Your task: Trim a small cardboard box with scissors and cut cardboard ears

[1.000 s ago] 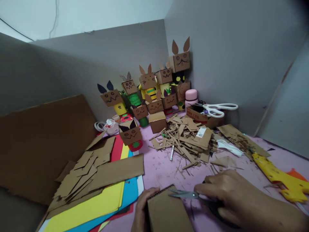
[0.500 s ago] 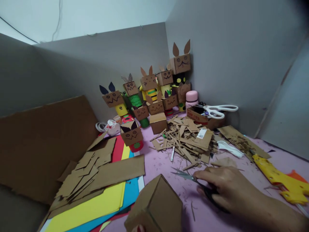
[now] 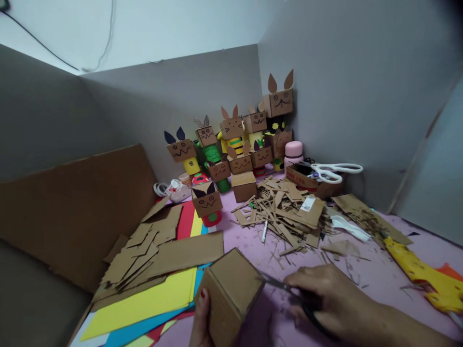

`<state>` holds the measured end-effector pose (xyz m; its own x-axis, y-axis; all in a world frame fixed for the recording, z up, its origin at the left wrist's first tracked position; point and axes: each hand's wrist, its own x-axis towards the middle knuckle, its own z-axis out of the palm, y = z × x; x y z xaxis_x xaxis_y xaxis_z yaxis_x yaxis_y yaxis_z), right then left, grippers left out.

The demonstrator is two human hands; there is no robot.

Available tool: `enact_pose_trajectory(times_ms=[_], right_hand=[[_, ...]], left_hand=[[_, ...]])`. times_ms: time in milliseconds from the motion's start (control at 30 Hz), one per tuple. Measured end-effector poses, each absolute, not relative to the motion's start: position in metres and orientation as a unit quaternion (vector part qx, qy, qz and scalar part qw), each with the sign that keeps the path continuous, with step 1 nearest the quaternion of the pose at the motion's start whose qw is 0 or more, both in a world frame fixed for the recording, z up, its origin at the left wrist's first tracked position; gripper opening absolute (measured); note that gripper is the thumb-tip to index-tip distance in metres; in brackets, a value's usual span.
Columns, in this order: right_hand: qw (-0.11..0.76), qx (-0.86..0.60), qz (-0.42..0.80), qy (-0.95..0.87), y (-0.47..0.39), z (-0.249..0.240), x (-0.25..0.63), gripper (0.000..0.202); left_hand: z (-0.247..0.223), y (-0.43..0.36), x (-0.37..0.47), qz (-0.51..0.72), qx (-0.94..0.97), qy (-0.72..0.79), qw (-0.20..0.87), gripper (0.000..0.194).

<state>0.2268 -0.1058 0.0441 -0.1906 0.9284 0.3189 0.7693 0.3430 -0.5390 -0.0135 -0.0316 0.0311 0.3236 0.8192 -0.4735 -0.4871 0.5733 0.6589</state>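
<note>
A plain brown cardboard box (image 3: 231,284) is tilted at the bottom middle of the head view. My left hand (image 3: 202,315) grips it from its left side, with the thumb on a face and the other fingers hidden. Black-handled scissors (image 3: 277,283) are in my right hand (image 3: 321,299), fingers wrapped about the handles. Their blade tips meet the box's right edge; whether they touch or cut it I cannot tell.
Cardboard scraps (image 3: 285,207) lie heaped at the centre right. Cardboard animal figures (image 3: 231,127) stand behind. On the left are cardboard sheets (image 3: 144,250) over coloured paper (image 3: 144,299). A yellow glue gun (image 3: 419,274) lies right; white scissors (image 3: 336,171) rest on a small box (image 3: 304,179).
The box has risen and turned, and my left thumb now shows on its side. The scissors have gone from lying apart from the box to its right edge. The view has shifted slightly.
</note>
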Motion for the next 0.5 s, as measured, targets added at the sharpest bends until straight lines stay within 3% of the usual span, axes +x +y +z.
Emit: enact_pose_trajectory(times_ms=[167, 333, 500], right_hand=[[0.351, -0.585, 0.113, -0.722, -0.100, 0.036, 0.234, 0.023], [0.329, -0.591, 0.123, -0.727, -0.093, 0.029, 0.235, 0.021], [0.337, -0.602, 0.078, -0.719, -0.087, 0.027, 0.236, 0.025]], left_hand=[[0.048, -0.032, -0.005, 0.383, 0.129, 0.282, 0.870, 0.028], [0.048, -0.031, -0.007, 0.322, 0.120, 0.261, 0.902, 0.050], [0.038, -0.027, -0.015, 0.297, 0.121, 0.262, 0.910, 0.057]])
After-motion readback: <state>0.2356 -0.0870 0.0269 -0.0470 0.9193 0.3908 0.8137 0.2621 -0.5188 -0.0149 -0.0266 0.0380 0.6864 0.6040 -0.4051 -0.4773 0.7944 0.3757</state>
